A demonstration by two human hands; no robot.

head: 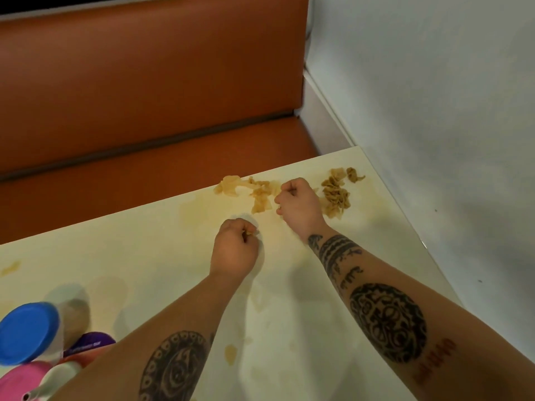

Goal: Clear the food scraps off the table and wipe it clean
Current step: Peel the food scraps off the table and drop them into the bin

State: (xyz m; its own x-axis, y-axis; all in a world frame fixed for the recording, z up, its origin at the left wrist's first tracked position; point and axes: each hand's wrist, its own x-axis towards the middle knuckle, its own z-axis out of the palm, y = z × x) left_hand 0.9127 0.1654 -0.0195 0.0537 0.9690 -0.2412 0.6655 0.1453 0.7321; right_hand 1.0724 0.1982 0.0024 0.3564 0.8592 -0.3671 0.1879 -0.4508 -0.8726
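The blue-lidded container (27, 332) is cut by the left edge, the pink object (20, 380) by the bottom; the right hand (298, 202) hides whatever its curled fingers enclose

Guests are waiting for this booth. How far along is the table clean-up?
Barely started. Done: nothing visibly; yellowish stains mark the table. In hand: the left hand pinches a small scrap; the right hand is curled beside the pale pile, contents unclear. Left: that pile, the brown pile by the wall, a stray bit at the left edge, another near the front, then wiping; no cloth shows.
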